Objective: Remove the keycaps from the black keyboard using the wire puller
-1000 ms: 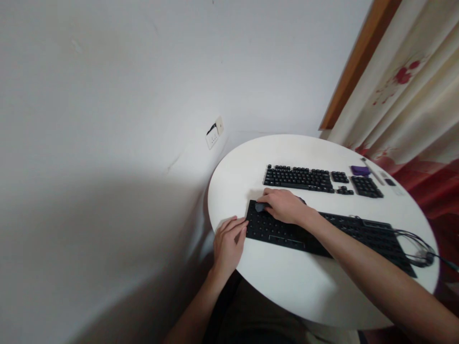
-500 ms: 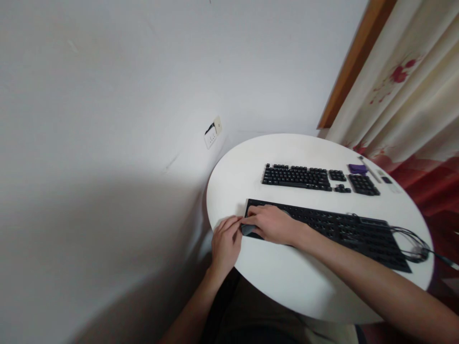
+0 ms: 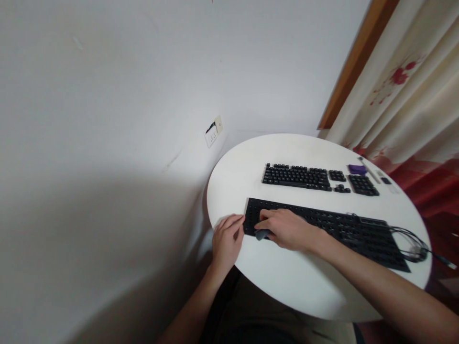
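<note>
A black keyboard (image 3: 340,229) with its keycaps off lies on a round white table (image 3: 229,186). My left hand (image 3: 228,236) is at its left end, with the fingertips pressed on that edge and the thumb tucked beside it. Over the keyboard's left part, my right hand (image 3: 287,229) is closed around a dark grey cloth (image 3: 263,234), pressing it near the front edge. Most of the cloth is hidden beneath the fingers. Black keycaps (image 3: 296,177) are laid out in keyboard order behind the keyboard.
A coiled black cable (image 3: 416,246) runs from the keyboard's right end past the table edge. At the back right are a purple cloth (image 3: 357,169), a thin stick-like tool (image 3: 371,173) and a small dark item (image 3: 386,180). A wall socket (image 3: 211,136) sits left of the table.
My right hand has slid right with the grey cloth, away from the keyboard's left edge and from my left hand. The left hand has hardly moved.
</note>
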